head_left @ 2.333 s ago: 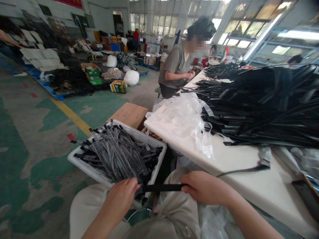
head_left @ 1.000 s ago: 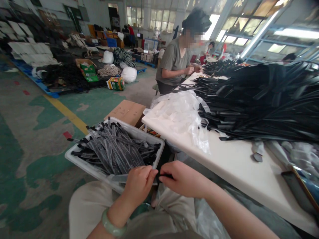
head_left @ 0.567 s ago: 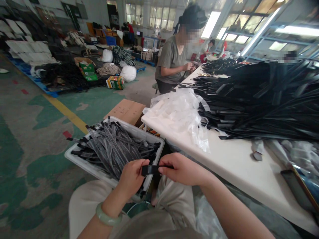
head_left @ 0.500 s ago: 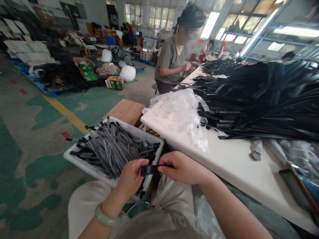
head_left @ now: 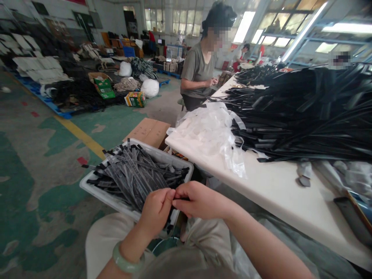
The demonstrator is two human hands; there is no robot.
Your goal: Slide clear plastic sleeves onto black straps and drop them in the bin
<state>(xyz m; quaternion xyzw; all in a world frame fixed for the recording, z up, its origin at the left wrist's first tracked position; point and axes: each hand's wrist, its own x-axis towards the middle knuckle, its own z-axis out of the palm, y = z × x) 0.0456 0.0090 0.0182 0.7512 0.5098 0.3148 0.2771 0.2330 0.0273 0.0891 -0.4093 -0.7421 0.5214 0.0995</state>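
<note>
My left hand (head_left: 157, 207) and my right hand (head_left: 197, 199) meet above the near corner of a pale plastic bin (head_left: 190, 172). Fingers and thumbs are closed on a black strap (head_left: 183, 198), mostly hidden by the hands. Only a short dark bit of it shows between thumb and fingers of my right hand. Many black strips in clear film (head_left: 133, 166) fill the bin below. A light bracelet circles my left wrist.
To the right is a white table (head_left: 270, 186) with a heap of clear plastic sleeves (head_left: 209, 128) and a large pile of black straps (head_left: 305, 116). A cardboard box (head_left: 148, 131) stands behind the bin. A co-worker (head_left: 197, 69) sits beyond, at the table's far side.
My hands have drawn together, so the strap stretch that showed between them is now mostly covered. The co-worker's hands have shifted slightly. The view has moved a little.
</note>
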